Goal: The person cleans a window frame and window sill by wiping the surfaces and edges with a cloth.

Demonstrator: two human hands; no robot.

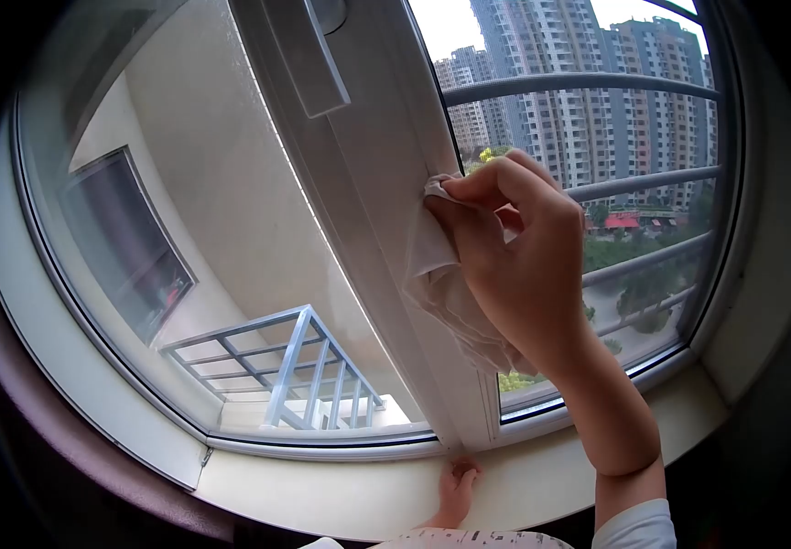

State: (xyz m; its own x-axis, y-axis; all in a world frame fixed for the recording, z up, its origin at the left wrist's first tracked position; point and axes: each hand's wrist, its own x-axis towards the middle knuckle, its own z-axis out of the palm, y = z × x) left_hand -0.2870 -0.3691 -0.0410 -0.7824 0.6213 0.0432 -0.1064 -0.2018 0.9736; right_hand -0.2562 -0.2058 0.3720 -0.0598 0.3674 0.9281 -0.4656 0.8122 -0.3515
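Observation:
My right hand [524, 247] pinches a thin white cloth [455, 297] between thumb and fingers. The cloth's upper end is pressed to the white window frame [382, 220], where the middle post meets the right pane. Its loose folds hang below my fingers along the post. Down at the foot of the post, my left hand [456, 489] rests on the window sill [322, 489] with its fingers curled. Whether anything is inside those fingers is too small to make out.
A white window handle [308, 64] sticks out from the post above my right hand. Grey guard bars [597, 84] cross outside the right pane, with tall buildings beyond. Through the left pane a blue-grey metal railing [290, 366] shows. A hinge [206, 456] sits at the lower left.

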